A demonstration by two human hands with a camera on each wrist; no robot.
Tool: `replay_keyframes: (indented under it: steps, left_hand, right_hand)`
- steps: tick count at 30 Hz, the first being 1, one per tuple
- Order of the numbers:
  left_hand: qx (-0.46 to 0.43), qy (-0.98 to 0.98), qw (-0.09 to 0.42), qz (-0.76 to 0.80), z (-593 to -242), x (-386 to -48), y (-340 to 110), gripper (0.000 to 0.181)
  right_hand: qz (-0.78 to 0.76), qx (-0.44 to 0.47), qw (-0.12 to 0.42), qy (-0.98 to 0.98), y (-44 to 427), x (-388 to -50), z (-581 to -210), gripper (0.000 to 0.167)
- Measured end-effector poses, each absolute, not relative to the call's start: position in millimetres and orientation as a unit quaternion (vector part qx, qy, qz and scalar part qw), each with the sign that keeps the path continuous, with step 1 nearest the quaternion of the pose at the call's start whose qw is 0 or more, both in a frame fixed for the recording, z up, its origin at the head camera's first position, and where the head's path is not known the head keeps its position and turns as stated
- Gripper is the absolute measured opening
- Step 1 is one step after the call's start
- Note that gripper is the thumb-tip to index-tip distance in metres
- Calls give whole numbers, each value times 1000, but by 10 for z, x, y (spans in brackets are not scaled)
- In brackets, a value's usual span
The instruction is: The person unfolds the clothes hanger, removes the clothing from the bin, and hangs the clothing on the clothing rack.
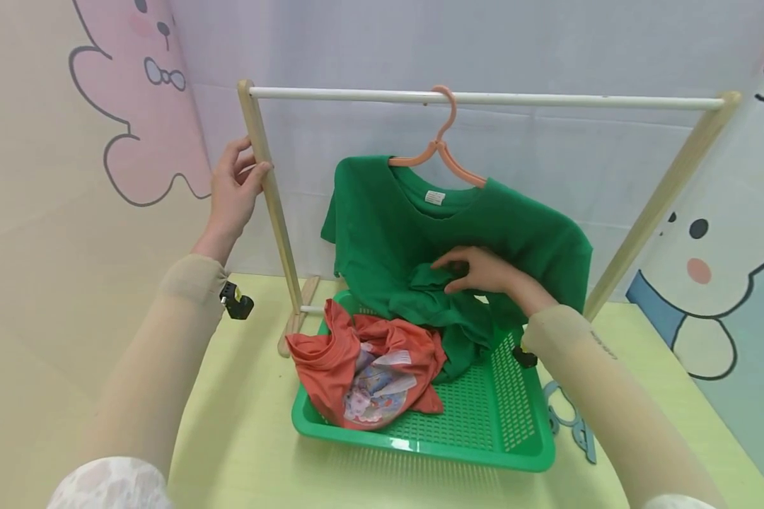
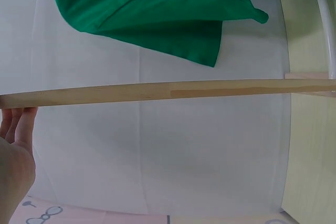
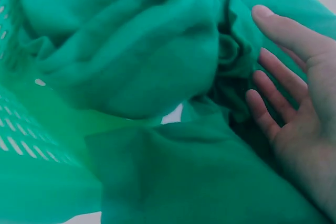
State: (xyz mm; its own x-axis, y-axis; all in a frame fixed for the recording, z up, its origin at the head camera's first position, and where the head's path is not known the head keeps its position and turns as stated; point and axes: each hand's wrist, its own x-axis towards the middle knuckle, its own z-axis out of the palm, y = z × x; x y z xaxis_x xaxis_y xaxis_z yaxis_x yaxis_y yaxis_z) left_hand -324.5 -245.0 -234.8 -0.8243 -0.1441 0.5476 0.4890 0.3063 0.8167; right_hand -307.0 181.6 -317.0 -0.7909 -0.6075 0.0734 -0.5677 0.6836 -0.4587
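A green T-shirt (image 1: 382, 212) hangs on an orange hanger (image 1: 461, 170), its lower part bunched and drooping into a green basket (image 1: 420, 451). My left hand (image 1: 237, 180) holds the left wooden post (image 1: 274, 212) of a clothes rack, thumb in front and fingers at its far side; in the left wrist view its fingertips meet the post (image 2: 157, 93). My right hand (image 1: 484, 272) is at the front of the shirt, below the neckline. In the right wrist view its thumb and fingers (image 3: 278, 74) are apart beside the green folds (image 3: 131, 61), pinching none of them.
A crumpled red garment (image 1: 337, 353) with a printed patch lies in the basket's left part. Overhead runs the rack's white rail (image 1: 547, 100), with another wooden post (image 1: 668, 198) at right. Grey-blue hangers (image 1: 576, 424) lie on the yellow table (image 1: 242, 424) right of the basket.
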Motion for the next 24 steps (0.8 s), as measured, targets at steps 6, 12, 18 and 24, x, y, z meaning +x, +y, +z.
replay_keyframes:
  steps: [6,12,18,24]
  left_hand:
    - [-110,-765,279,-570,-2362,-3238,-2471,43]
    - [-109,-757,274,-584,-2365,-3209,-2433,41]
    - [-115,-757,270,-584,-2302,-3088,-2374,42]
    - [-118,-749,276,-590,-2280,-3059,-2373,42]
  right_hand:
    - [-156,-360,81,916,1646,-3010,-3354,51]
    - [-157,-367,44,916,1551,-3028,-3534,43]
    - [-165,-368,-10,915,1539,-3066,-3607,26]
    - [-187,-390,-46,901,1555,-3098,-3512,10]
